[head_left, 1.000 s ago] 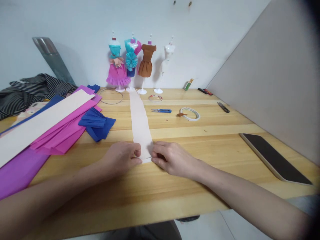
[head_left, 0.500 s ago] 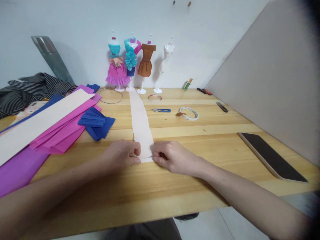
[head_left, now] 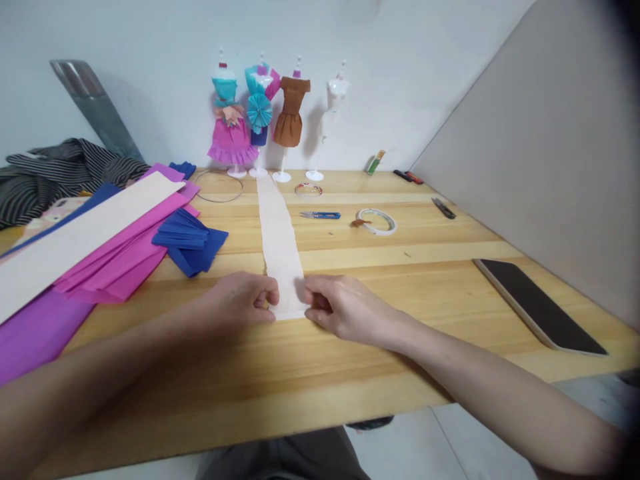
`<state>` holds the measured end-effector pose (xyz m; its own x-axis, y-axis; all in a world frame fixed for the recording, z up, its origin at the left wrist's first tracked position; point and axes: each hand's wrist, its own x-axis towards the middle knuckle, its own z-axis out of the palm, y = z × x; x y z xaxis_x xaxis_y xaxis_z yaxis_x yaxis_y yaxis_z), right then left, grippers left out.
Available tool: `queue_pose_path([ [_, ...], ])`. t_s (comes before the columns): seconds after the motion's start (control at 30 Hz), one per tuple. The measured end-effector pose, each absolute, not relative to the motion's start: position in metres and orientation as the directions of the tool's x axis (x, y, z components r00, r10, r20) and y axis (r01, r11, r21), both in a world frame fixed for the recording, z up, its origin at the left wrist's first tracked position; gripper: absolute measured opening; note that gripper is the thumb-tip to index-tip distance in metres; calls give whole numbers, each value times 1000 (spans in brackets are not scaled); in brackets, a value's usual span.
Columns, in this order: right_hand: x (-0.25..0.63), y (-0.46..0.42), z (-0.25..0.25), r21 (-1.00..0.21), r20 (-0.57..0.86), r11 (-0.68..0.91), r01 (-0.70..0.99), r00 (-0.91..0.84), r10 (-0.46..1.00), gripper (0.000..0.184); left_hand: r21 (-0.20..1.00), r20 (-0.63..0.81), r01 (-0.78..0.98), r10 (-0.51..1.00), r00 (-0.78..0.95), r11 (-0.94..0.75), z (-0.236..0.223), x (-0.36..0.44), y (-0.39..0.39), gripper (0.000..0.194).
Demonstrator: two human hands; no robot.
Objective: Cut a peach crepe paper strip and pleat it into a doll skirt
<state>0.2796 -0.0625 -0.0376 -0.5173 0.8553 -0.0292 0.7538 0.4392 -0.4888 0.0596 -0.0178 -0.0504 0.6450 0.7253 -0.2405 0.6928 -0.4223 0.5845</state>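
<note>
A long strip of pale pink crepe paper lies lengthwise on the wooden table, its far end near the mannequin stands. Its near edge carries a narrow whitish band that looks folded. My left hand pinches the left corner of that edge between thumb and curled fingers. On the right corner, my right hand is closed in the same way, thumb below the forefinger. Beyond the hands lie blue thread snips and a white roll of tape with a brown scrap stuck to it.
Blue pleated paper and a stack of magenta paper lie at left. Several mini mannequins stand at the back, one in a brown dress. A phone, a cutter knife and a glue tube are at right.
The near edge now lies flatter between my hands, which stay at its corners. The whole view has shifted slightly, so the table's things appear a little higher.
</note>
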Motion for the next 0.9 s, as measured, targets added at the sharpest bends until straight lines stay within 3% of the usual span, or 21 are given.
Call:
queue_pose_path([
  [0.2, 283, -63, -40, -433, 64, 577, 692, -615, 786, 15, 561, -229, 696, 724, 651, -448, -45, 61, -23, 16],
  [0.37, 281, -64, -40, -428, 41, 561, 708, -605, 795, 4, 486, -163, 699, 732, 662, -524, -41, 62, -32, 16],
  [0.9, 281, -63, -40, -470, 11, 534, 703, -601, 799, 9, 454, -156, 721, 750, 643, -524, -34, 67, -38, 11],
])
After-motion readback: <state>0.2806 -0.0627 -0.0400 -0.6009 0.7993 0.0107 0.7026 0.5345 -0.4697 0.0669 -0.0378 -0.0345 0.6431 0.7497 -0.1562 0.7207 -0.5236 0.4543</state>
